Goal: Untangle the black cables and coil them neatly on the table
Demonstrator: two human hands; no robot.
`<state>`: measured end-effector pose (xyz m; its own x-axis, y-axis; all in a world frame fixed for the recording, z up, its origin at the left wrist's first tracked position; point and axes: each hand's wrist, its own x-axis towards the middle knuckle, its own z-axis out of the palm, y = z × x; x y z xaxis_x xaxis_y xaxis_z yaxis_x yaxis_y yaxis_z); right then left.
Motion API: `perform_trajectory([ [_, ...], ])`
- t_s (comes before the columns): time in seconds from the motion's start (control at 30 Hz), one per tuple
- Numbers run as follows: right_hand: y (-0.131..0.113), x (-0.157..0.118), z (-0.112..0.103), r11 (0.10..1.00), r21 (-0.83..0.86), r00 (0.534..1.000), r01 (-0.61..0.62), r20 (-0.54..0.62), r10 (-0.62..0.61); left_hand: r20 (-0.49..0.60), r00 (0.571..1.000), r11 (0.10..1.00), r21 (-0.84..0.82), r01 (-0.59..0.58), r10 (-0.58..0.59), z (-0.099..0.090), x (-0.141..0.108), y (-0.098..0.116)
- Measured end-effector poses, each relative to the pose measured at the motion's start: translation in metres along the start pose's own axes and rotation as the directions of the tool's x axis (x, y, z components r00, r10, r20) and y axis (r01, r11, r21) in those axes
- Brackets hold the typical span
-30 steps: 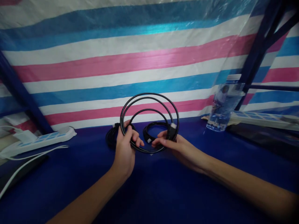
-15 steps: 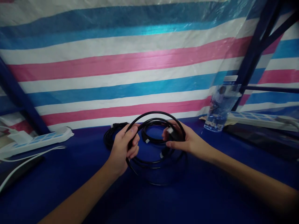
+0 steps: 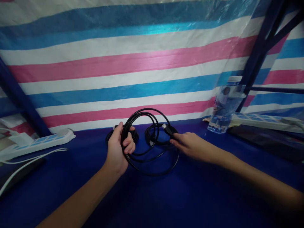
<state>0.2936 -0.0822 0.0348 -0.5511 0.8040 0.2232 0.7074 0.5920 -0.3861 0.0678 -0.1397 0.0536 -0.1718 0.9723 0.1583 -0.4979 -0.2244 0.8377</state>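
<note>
Black cable (image 3: 128,122), two hands (image 3: 118,148) (image 3: 187,144), two coils (image 3: 136,136) (image 3: 147,134) behind

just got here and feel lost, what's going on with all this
A person is handling a looped black cable over a blue table. The left hand grips its gathered loops; the right hand holds a black plug. Farther back lie two more cable coils: the left coil, partly hidden by the left hand, and the right coil, behind the loops.

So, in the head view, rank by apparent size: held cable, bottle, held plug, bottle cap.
1. Cable, taking its loops as a whole
2. Bottle
3. Plug and cap: too alike to rank
</note>
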Motion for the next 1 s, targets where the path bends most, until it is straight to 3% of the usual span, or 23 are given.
perform_trajectory([
  [0.1,-0.004,-0.004,-0.008,0.989,-0.147,0.998,0.024,-0.058,-0.033,0.052,0.993,0.994,0.027,0.106,-0.107,-0.001,0.002,0.002],
  [0.2,-0.011,-0.006,-0.017,0.978,-0.160,0.984,0.137,-0.093,-0.153,0.095,0.968,0.973,0.048,0.228,-0.231,0.000,0.001,0.004],
  [0.37,-0.016,-0.009,-0.026,0.940,-0.074,0.874,0.333,-0.349,-0.337,0.233,0.904,0.929,0.181,0.322,-0.359,0.001,-0.003,0.008],
  [0.47,-0.013,-0.010,-0.026,0.923,-0.093,0.796,0.374,-0.478,-0.371,0.374,0.825,0.873,0.411,0.262,-0.424,0.001,-0.009,0.009],
  [0.57,-0.013,-0.012,-0.024,0.901,-0.158,0.722,0.404,-0.549,-0.420,0.509,0.720,0.778,0.624,0.070,-0.473,0.004,-0.017,0.009],
  [0.67,-0.021,-0.017,-0.022,0.833,-0.286,0.686,0.473,-0.473,-0.553,0.544,0.664,0.716,0.698,-0.019,-0.513,0.008,-0.026,0.006],
  [0.73,-0.028,-0.021,-0.023,0.723,-0.455,0.642,0.520,-0.350,-0.682,0.552,0.618,0.719,0.694,0.030,-0.559,0.012,-0.031,0.003],
  [0.8,-0.034,-0.024,-0.023,0.606,-0.580,0.589,0.545,-0.249,-0.768,0.594,0.526,0.746,0.655,0.124,-0.609,0.014,-0.034,-0.001],
  [0.87,-0.038,-0.027,-0.022,0.558,-0.630,0.564,0.540,-0.222,-0.795,0.645,0.442,0.771,0.601,0.211,-0.623,0.016,-0.035,-0.007],
  [0.93,-0.039,-0.028,-0.022,0.567,-0.644,0.576,0.514,-0.230,-0.784,0.688,0.416,0.802,0.543,0.249,-0.595,0.016,-0.036,-0.013],
  [1.0,-0.040,-0.029,-0.022,0.571,-0.660,0.589,0.488,-0.234,-0.774,0.730,0.425,0.845,0.461,0.271,-0.535,0.016,-0.038,-0.019],
])
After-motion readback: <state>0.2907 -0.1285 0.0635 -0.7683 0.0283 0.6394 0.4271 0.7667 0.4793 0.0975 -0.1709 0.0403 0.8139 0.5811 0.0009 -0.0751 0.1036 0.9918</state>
